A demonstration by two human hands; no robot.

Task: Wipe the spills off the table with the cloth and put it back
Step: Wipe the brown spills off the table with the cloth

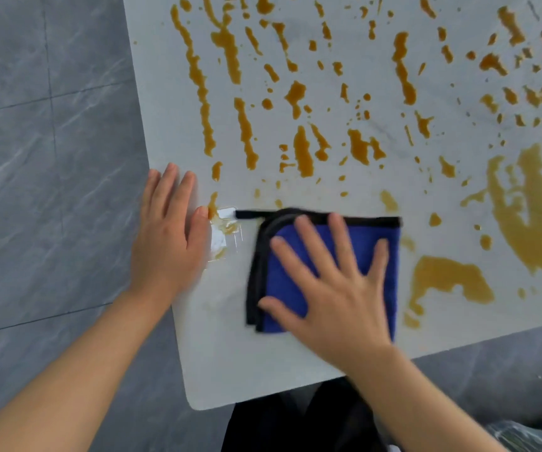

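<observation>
A folded blue cloth (383, 252) with black trim lies flat near the table's front left corner. My right hand (331, 282) presses on it with spread, straight fingers. My left hand (168, 236) rests flat on the white table (230, 360) at its left edge, fingers straight. Orange-brown spills (302, 151) streak and dot most of the tabletop beyond the cloth, with a large smeared puddle (530, 230) at the right and another patch (449, 275) just right of the cloth. The strip of table in front of the cloth looks clean.
A small clear plastic piece (227, 233) with a white tag lies between my hands, wet with spill. Grey tiled floor (51, 158) surrounds the table on the left and front. Dark clothing (295, 422) shows below the table edge.
</observation>
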